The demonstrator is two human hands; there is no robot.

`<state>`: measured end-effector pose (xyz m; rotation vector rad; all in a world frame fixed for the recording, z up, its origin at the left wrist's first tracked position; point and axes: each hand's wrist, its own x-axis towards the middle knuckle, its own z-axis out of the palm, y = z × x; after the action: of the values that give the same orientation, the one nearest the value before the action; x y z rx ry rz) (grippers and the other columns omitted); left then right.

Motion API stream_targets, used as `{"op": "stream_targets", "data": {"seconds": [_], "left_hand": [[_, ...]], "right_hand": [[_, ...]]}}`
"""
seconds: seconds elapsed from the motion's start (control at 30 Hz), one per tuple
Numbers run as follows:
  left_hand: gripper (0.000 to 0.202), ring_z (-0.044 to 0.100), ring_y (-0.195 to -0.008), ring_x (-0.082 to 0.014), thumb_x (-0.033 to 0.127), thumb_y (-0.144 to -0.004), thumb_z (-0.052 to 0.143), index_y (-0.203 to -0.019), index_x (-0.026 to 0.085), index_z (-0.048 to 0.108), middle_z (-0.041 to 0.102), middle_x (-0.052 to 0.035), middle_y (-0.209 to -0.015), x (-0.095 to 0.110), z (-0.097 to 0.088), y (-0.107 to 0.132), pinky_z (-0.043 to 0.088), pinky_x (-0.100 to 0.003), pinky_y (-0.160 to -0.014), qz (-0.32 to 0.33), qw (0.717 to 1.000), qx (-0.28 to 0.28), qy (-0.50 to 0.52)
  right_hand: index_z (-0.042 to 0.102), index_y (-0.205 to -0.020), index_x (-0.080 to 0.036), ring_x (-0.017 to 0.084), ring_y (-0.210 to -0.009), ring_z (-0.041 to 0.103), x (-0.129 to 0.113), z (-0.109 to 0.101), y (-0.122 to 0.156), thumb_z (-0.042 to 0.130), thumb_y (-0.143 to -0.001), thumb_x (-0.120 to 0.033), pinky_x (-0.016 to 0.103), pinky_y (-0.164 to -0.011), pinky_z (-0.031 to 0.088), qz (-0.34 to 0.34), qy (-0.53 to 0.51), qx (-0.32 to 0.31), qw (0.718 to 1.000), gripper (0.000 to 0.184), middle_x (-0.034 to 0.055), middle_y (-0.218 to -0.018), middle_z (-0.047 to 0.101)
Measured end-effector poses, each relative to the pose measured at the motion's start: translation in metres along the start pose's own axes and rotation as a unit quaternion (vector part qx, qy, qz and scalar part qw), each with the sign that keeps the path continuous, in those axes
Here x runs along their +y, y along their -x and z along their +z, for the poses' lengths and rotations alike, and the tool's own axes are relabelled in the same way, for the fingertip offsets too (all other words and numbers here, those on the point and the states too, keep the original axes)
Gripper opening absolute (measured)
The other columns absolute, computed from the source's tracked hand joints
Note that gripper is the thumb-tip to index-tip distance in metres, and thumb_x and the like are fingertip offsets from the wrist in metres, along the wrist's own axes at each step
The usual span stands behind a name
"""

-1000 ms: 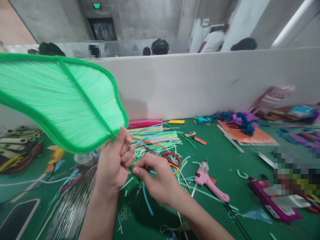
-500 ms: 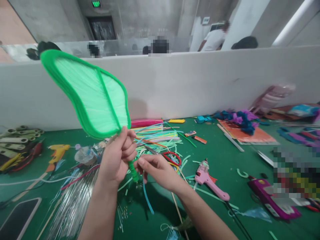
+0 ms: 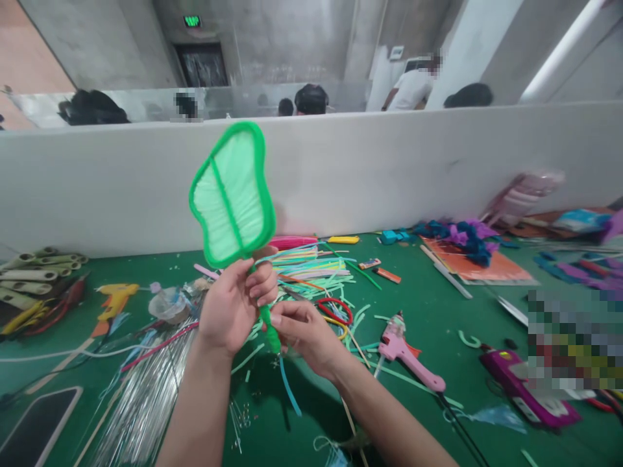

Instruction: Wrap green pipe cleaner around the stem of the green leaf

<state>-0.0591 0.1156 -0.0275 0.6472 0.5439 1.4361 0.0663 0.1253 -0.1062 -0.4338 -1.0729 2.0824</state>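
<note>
A green hand fan with pale green covering, a darker wavy rim and a central rib stands upright before the white partition. My left hand is closed round the upper part of its wrapped handle. Lower down, my right hand pinches at the side of that handle with thumb and fingers; the fingertips are partly hidden. Beneath my hands, a blue strip lies near the handle's end. Behind my right hand are red-handled scissors, partly covered.
Several coloured pipe cleaners are heaped at the middle back. A pink glue gun lies to the right, a yellow glue gun to the left. Silver wires and a phone occupy the left front. A white partition bounds the table behind.
The fan has turned about its handle and swung from leaning left to nearly upright, showing its face at another angle. My left wrist has rotated; my right hand stays at the handle.
</note>
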Motion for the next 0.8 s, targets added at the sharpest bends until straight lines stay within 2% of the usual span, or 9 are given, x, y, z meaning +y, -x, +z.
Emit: {"op": "stream_targets", "data": {"seconds": [0.07,0.13,0.23,0.3,0.43,0.57,0.67,0.8], "left_hand": [[0.031,0.036,-0.048,-0.0071,0.011,-0.091,0.044,-0.063,0.012,0.057,0.034,0.0038,-0.059,0.000,-0.002,-0.001,0.038,-0.020,-0.044,-0.022,1.000,-0.006,0.003],[0.033,0.044,-0.050,-0.0082,0.012,-0.090,0.047,-0.057,0.013,0.053,0.043,0.0010,-0.059,0.000,-0.007,-0.003,0.043,-0.021,-0.047,-0.038,0.999,0.000,-0.014],[0.020,0.061,-0.065,-0.0135,0.011,-0.087,0.051,-0.072,0.010,0.064,0.062,-0.0059,-0.074,-0.002,-0.021,-0.008,0.053,-0.025,-0.059,-0.030,0.999,0.028,-0.034],[0.017,0.066,-0.070,-0.0155,0.010,-0.086,0.052,-0.080,0.008,0.068,0.068,-0.0083,-0.079,-0.003,-0.032,-0.012,0.056,-0.025,-0.062,-0.017,0.998,0.046,-0.037],[0.016,0.071,-0.072,-0.0173,0.011,-0.087,0.055,-0.082,0.008,0.070,0.075,-0.0114,-0.084,-0.008,-0.046,-0.013,0.058,-0.026,-0.065,-0.003,0.998,0.050,-0.040],[0.019,0.074,-0.081,-0.0200,0.011,-0.088,0.057,-0.100,0.007,0.071,0.077,-0.0159,-0.100,-0.010,-0.050,-0.007,0.061,-0.028,-0.070,-0.009,0.998,0.034,-0.045],[0.023,0.075,-0.080,-0.0189,0.010,-0.089,0.056,-0.108,0.007,0.070,0.077,-0.0154,-0.103,-0.010,-0.053,-0.003,0.061,-0.026,-0.069,-0.008,0.998,0.028,-0.050],[0.023,0.076,-0.080,-0.0188,0.007,-0.090,0.057,-0.108,0.007,0.070,0.078,-0.0153,-0.103,-0.008,-0.057,-0.001,0.062,-0.025,-0.069,0.006,0.998,0.020,-0.060]], "right_hand": [[0.070,-0.072,-0.015,0.007,-0.052,0.049,0.007,0.001,-0.002,0.083,-0.071,-0.045,0.020,-0.050,0.041,0.033,-0.041,-0.014,0.999,0.032,-0.0017,-0.065,0.061],[0.072,-0.075,-0.016,0.010,-0.058,0.056,0.011,-0.001,-0.003,0.080,-0.072,-0.053,0.023,-0.056,0.047,0.048,-0.050,-0.022,0.997,0.038,0.0014,-0.069,0.067],[0.076,-0.083,-0.016,0.016,-0.073,0.065,0.012,-0.004,-0.002,0.064,-0.081,-0.067,0.028,-0.068,0.051,0.036,-0.033,-0.013,0.999,0.052,0.0075,-0.080,0.074],[0.078,-0.088,-0.014,0.018,-0.077,0.068,0.011,-0.005,0.001,0.056,-0.085,-0.069,0.029,-0.072,0.051,0.011,0.022,0.008,1.000,0.059,0.0104,-0.084,0.076],[0.078,-0.093,-0.013,0.019,-0.076,0.070,0.016,0.003,0.011,0.055,-0.086,-0.069,0.031,-0.073,0.051,-0.014,0.110,0.039,0.993,0.062,0.0114,-0.084,0.077],[0.077,-0.088,-0.014,0.020,-0.076,0.070,0.023,0.014,0.020,0.053,-0.085,-0.072,0.032,-0.073,0.053,-0.023,0.143,0.059,0.988,0.063,0.0092,-0.078,0.076],[0.076,-0.089,-0.016,0.020,-0.077,0.070,0.024,0.015,0.024,0.053,-0.088,-0.068,0.033,-0.077,0.052,-0.038,0.162,0.045,0.985,0.057,0.0073,-0.077,0.076],[0.072,-0.099,-0.016,0.018,-0.074,0.068,0.023,0.012,0.027,0.054,-0.093,-0.059,0.032,-0.077,0.051,-0.058,0.152,0.026,0.986,0.047,0.0060,-0.078,0.076]]}}
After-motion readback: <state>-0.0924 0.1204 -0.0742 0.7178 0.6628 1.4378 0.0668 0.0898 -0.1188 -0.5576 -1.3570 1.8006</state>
